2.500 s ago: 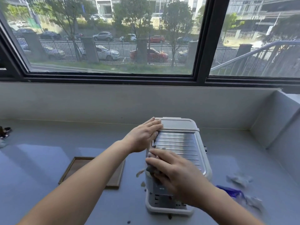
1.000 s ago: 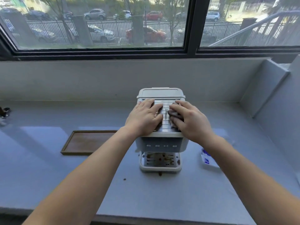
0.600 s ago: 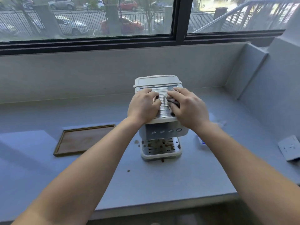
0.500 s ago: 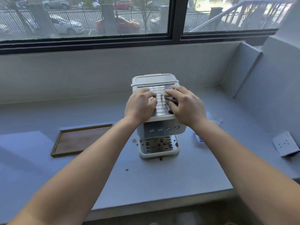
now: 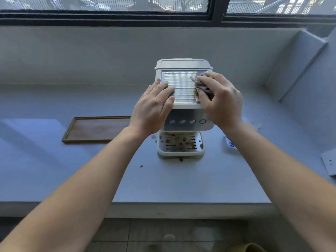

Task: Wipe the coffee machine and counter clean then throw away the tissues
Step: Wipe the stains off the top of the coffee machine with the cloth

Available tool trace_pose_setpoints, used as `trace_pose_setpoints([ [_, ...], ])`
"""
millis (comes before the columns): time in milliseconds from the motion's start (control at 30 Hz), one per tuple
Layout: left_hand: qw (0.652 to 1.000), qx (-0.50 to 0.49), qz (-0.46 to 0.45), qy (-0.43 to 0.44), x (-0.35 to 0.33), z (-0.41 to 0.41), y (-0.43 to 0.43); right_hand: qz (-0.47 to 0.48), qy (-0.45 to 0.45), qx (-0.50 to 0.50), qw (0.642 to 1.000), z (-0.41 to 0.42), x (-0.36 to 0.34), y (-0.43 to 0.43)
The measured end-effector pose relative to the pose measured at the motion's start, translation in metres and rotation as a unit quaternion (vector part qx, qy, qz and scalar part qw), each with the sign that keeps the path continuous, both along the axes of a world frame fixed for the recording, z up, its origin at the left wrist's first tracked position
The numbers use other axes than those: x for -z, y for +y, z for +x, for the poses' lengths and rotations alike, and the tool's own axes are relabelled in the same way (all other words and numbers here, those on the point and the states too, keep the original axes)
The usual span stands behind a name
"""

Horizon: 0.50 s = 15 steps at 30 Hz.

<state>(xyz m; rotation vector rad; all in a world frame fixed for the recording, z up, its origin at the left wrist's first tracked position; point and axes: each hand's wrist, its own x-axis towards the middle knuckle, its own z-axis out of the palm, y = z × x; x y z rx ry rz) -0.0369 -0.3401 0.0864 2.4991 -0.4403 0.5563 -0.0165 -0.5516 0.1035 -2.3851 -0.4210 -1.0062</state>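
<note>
The pale counter (image 5: 181,182) carries the coffee machine (image 5: 183,113), a wooden tray (image 5: 96,129) and brown crumbs (image 5: 141,166).

Counter (image 5: 181,182) before coffee machine (image 5: 183,113) lies open (tray (image 5: 96,129) left).

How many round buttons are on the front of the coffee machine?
4, in one row on the coffee machine's front panel: first, second, third, and the ring-shaped fourth on the right.

Left hand (image 5: 154,108) flat, fingers extended; right hand (image 5: 221,100) curled, gripping.
</note>
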Motion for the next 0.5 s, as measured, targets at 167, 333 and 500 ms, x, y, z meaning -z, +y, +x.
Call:
trace_pose_setpoints([
  [167, 0.999, -0.018, -0.030, -0.015, 0.006, 0.000, -0.005, -0.086, -0.104, -0.084, 0.987, -0.026, 0.012, -0.008],
  [333, 0.999, -0.022, -0.027, 0.009, 0.002, -0.002, -0.005, -0.017, -0.101, -0.102, 0.990, -0.032, 0.028, -0.031],
  [500, 0.997, -0.021, -0.071, 0.016, 0.012, -0.011, -0.004, 0.252, 0.076, -0.029, 0.964, -0.068, 0.085, -0.031],
])
